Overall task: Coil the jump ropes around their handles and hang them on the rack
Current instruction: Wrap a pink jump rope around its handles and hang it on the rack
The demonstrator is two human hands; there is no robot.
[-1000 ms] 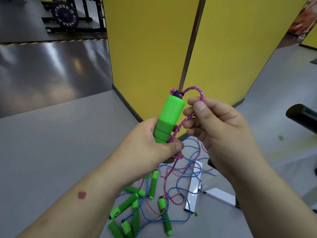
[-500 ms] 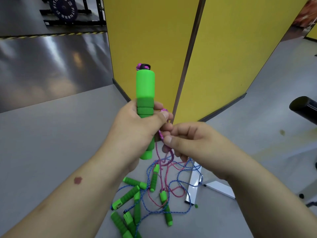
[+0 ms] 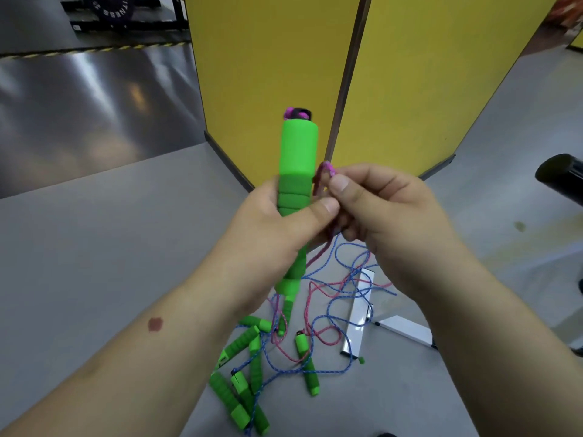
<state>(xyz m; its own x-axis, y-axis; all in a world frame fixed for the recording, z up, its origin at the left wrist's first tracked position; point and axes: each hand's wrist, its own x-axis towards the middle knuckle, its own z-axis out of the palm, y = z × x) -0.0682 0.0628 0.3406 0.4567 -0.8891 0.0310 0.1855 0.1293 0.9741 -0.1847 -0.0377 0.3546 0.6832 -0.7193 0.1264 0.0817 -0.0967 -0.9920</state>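
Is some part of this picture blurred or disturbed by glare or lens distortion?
Head view: glare streaks shine on the dark glossy floor at upper left; the yellow panels lean from wide-angle distortion; the green handle and both hands look slightly soft.

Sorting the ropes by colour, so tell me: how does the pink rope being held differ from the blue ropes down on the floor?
The pink rope is pinched by the right hand beside the green handle that the left hand grips; the blue ropes lie untouched on the floor. The pink rope hangs from the hands in a strand, while the blue ropes sprawl in tangled loops. Both are thin braided cords with green foam handles.
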